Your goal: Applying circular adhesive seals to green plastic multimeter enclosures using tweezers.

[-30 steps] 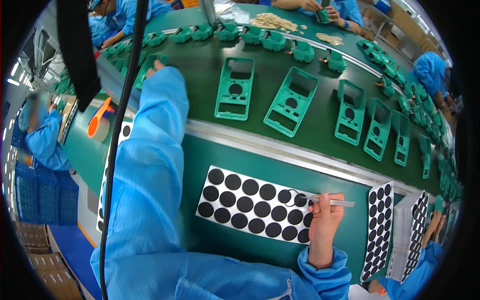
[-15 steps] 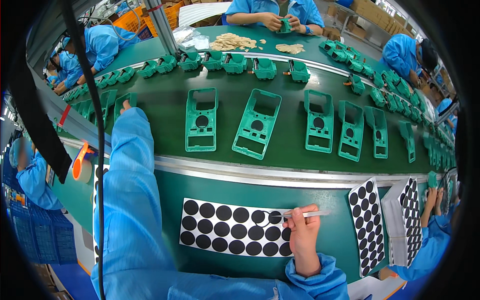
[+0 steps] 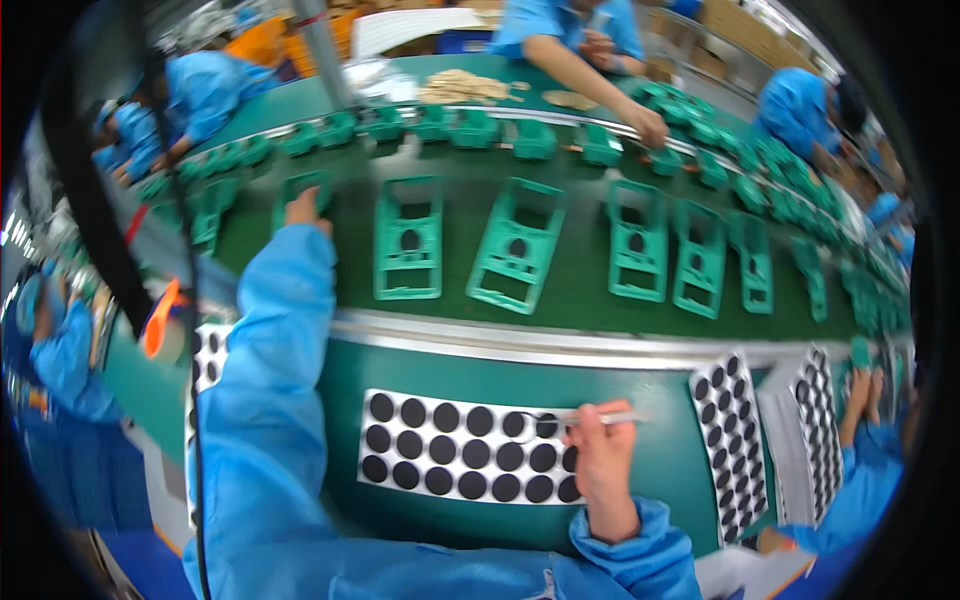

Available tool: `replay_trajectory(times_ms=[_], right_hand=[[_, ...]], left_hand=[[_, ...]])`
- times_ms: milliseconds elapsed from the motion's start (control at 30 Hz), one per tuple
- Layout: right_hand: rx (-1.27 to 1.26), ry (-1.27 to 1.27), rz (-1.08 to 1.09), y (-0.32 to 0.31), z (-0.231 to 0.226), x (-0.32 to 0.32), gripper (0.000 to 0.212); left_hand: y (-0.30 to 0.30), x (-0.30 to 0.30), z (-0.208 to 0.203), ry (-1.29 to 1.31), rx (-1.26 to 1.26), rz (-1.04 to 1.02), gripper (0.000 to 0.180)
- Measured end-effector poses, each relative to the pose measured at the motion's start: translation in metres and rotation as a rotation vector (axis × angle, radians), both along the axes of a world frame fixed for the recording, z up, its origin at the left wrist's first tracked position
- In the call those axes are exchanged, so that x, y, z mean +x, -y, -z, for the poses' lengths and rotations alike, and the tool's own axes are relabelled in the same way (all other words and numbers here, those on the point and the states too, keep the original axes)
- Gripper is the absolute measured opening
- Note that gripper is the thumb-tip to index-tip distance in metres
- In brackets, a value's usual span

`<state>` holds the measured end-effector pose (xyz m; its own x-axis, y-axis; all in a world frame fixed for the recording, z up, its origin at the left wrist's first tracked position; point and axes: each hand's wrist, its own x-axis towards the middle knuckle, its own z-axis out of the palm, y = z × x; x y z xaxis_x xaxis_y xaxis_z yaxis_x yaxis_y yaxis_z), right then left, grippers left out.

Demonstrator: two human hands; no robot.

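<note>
My left hand [image 3: 306, 210] reaches out over the green belt, fingers closed on the near end of a green plastic housing [image 3: 292, 192]. The hand and sleeve hide much of that housing. Steel tweezers [image 3: 622, 417] lie in the closed fingers of my right hand [image 3: 603, 450]. Their tips point left, over the top row of a white sheet [image 3: 450, 425] of round black stickers. Blur hides whether a sticker is between the tips. Right of my left hand, a green housing [image 3: 408, 262] and a tilted one [image 3: 517, 245] each show a black disc.
More green housings [image 3: 637, 240] stand along the belt. Beyond them runs a row of smaller green parts [image 3: 475, 130], where a co-worker's hand [image 3: 650, 128] reaches. Other sticker sheets [image 3: 728, 440] lie at right. A metal rail [image 3: 500, 343] edges the belt; an orange-handled tool [image 3: 160, 318] stands left.
My left hand has moved right along the belt with the green housing. My right hand and the tweezers have hardly moved. A co-worker's arm now stretches toward the far row.
</note>
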<state>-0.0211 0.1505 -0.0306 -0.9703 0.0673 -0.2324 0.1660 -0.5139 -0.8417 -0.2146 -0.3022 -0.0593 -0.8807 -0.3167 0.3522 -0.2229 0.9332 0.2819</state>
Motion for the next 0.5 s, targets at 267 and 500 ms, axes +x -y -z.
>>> replay_trajectory(times_ms=[267,500], right_hand=[[-0.047,-0.028,-0.092,-0.029,0.003,-0.007,0.017],[-0.093,-0.093,-0.086,-0.061,-0.003,0.004,0.019]], left_hand=[[0.045,-0.010,0.016,-0.316,-0.246,0.339,0.061],[-0.111,0.027,-0.016,-0.264,0.181,0.564,0.047]])
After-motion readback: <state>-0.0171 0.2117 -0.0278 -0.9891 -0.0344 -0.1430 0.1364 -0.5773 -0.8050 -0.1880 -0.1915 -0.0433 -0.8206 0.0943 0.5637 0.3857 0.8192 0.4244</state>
